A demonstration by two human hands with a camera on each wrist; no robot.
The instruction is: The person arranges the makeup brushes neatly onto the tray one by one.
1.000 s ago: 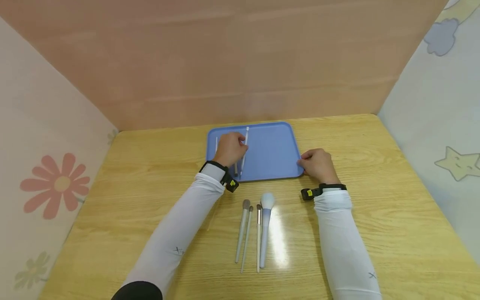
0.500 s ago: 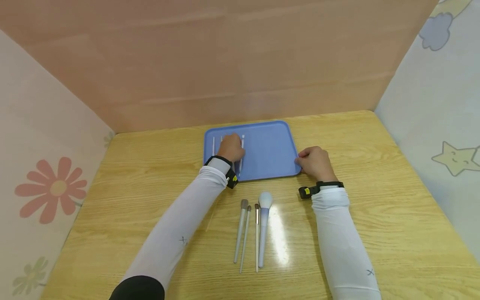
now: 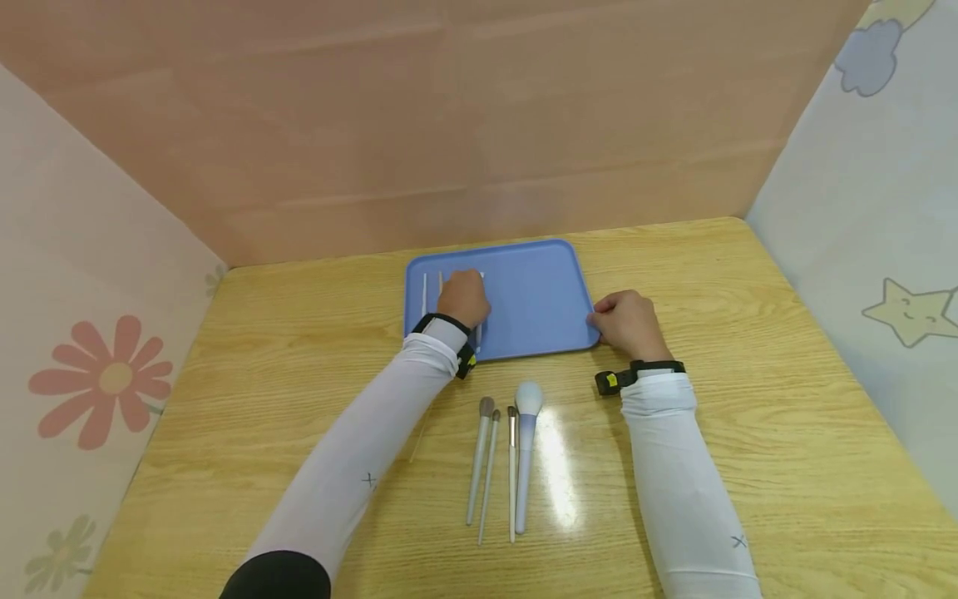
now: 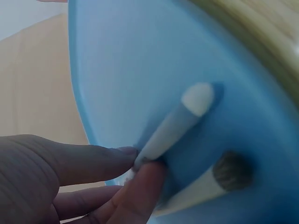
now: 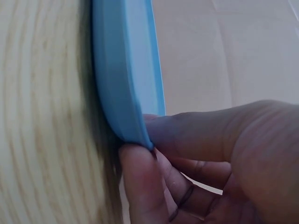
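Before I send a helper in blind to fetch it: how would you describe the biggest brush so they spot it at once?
Find the blue tray at the back of the wooden table. In front of it, between the person's arms, four brushes lie side by side. The biggest brush is the rightmost: a thick pale-blue handle and a round fluffy head, where its neighbours are thin with small heads.

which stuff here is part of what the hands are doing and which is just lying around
In use:
- tray, its right edge gripped by the right hand
- brush on the tray, pinched by the left hand
- other brushes on the tray

Lying about:
- four brushes on the table, near the tray's front edge, untouched
- table
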